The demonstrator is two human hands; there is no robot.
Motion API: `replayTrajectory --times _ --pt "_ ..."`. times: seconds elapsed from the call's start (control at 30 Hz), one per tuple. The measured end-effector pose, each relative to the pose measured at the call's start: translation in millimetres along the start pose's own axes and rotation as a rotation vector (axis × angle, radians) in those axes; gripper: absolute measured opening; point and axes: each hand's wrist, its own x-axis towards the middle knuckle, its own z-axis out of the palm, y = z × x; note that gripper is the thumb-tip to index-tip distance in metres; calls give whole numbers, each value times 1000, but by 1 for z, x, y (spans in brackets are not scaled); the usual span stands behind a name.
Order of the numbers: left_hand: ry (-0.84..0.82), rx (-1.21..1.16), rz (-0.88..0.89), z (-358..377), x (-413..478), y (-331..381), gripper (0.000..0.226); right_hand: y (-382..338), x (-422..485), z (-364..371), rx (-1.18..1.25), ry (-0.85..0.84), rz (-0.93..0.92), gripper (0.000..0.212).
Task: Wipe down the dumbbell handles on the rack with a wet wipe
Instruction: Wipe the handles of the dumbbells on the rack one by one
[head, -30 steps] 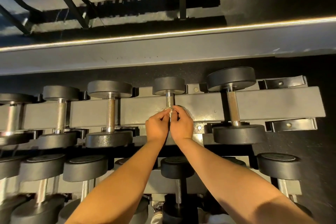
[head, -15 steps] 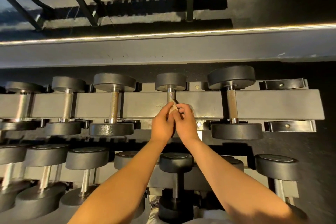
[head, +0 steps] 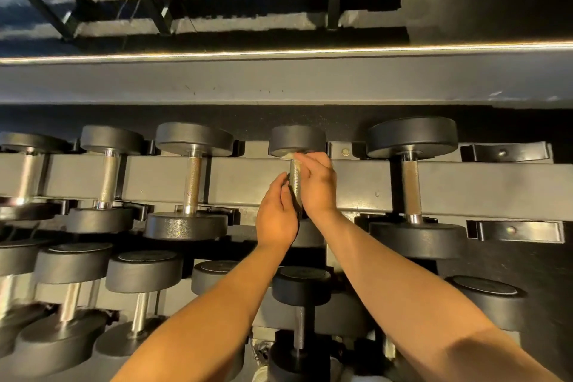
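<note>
Wipe (head: 287,156) mostly hidden under right hand (head: 317,187), which pinches it at far end of handle (head: 296,184), top rack (head: 248,177). Left hand (head: 277,215) loose beside handle; wrists (head: 331,222) block the dumbbell's (head: 297,139) near head.

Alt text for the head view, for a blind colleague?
The right hand pinches a wet wipe at the far end of a small dumbbell's handle on the top row of the rack, while the left hand touches the handle lower down. Other dumbbells sit beside it and below.

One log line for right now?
step: wiping handle | right hand: pinches wet wipe at far end | left hand: beside handle, grip unclear
</note>
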Motion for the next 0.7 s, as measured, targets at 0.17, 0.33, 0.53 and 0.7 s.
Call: replayTrajectory --times 0.17,0.33,0.53,0.7 --pt "29 -15 -17 0 -3 -2 37 19 -16 -11 -141 -72 -41 19" --pt "12 -14 -45 0 -2 1 37 22 -19 -15 -354 -110 -162 24" --pt "-80 32 -40 0 5 -7 43 13 -9 1 -387 -68 -188 16" --pt "-67 41 -73 1 6 -7 36 29 -28 -13 -422 -125 -180 22"
